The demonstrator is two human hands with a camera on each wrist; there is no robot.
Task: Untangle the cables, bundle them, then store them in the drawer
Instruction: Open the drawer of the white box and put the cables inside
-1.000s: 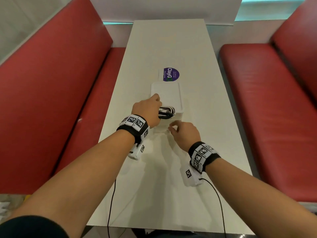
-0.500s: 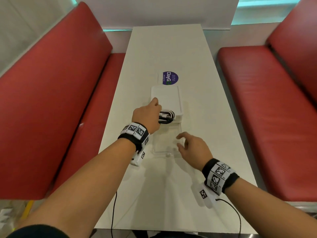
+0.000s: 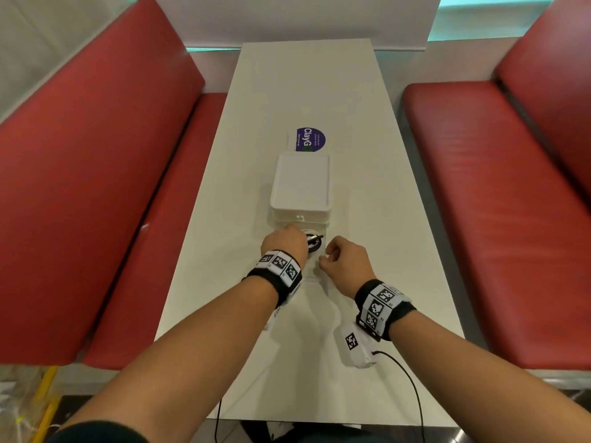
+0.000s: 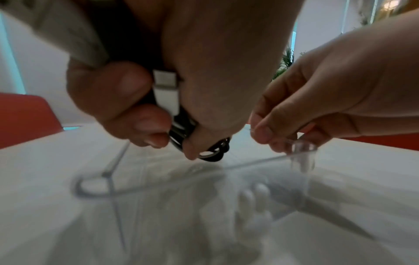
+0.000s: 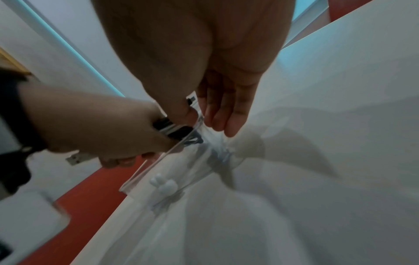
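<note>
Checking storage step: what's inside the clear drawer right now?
The clear drawer is pulled open; right hand pinches its rim. Left hand grips the cable bundle over it. Its floor is blurred; nothing discernible inside.

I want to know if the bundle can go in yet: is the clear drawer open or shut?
Open. The clear drawer is pulled out from the white box; the right hand pinches its rim, the left hand holds the cable bundle above it.

On the white table point(image 3: 307, 91), the white drawer unit point(image 3: 300, 190) is the landmark. Just in front of it, the left hand point(image 3: 284, 247) grips coiled cables point(image 3: 314, 243); the right hand point(image 3: 347, 262) curls beside. Beyond it lies a purple sticker point(image 3: 311, 140).
</note>
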